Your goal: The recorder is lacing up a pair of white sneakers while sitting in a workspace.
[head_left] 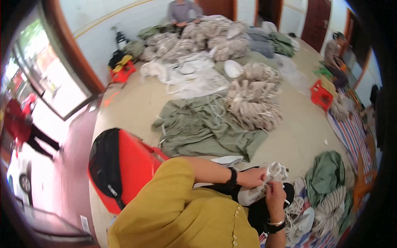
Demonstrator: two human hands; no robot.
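Observation:
My left hand (251, 177) is closed, its fingers pinching the edge of an off-white fabric piece with loose cords (251, 195) over my dark-clad lap. Just to its right, my right hand (275, 199) is also closed, thumb and finger drawn together on a cord of the same piece. Looped cord ends stick up above both hands. The exact kind of the piece cannot be made out. Beside my right forearm lie more white cords and pieces (298, 219), next to a bundle of beige strips (331, 211) and a crumpled green cloth (326, 175).
A green garment (202, 124) is spread on the floor ahead, beside bundled beige strips (254, 103). A large pile of beige bundles (206, 35) lies farther back. A red chair (138, 159) with a black mesh item stands at left. Two people sit farther off; another stands outside the doorway.

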